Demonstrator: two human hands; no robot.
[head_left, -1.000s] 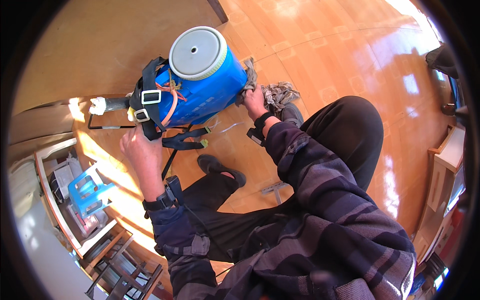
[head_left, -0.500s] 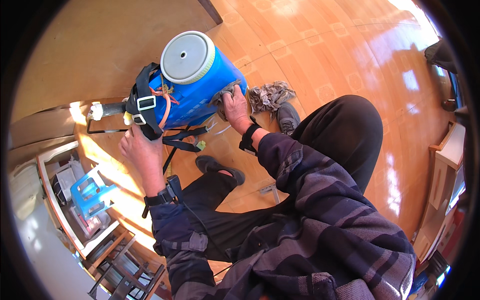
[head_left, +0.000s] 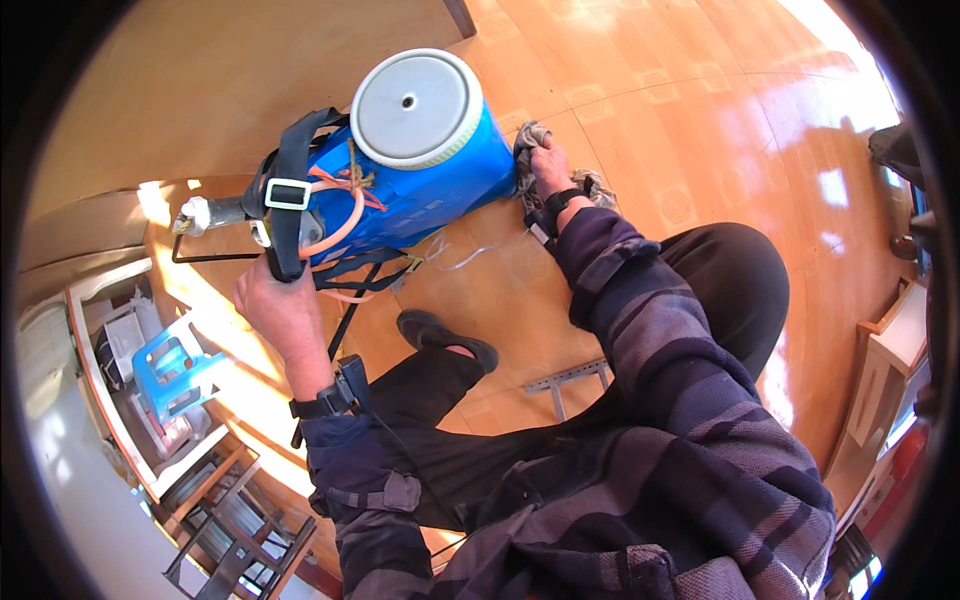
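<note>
A blue knapsack sprayer tank (head_left: 430, 205) with a round pale grey lid (head_left: 412, 105) stands tilted in front of me. Black webbing straps (head_left: 288, 225) with white buckles hang on its left side, beside an orange hose (head_left: 345, 225). My left hand (head_left: 275, 305) is closed around the lower part of a strap there; some of its fingertips are hidden. At the tank's right side, my right hand (head_left: 550, 165) grips a crumpled grey-brown rag (head_left: 530, 138), which touches or nearly touches the blue wall. More grey-brown cloth (head_left: 600, 192) shows behind that wrist.
A black rod and pale nozzle-like end (head_left: 195, 215) stick out left of the tank. A light blue plastic stool (head_left: 175, 370) sits on a shelf unit at the left, above wooden chair frames (head_left: 235, 520). White drawers (head_left: 880, 380) stand at the right. My legs flank the floor.
My right hand has moved with the rag from the tank's front face to its right side. The tank sits slightly further right in view; my left hand stays by the strap.
</note>
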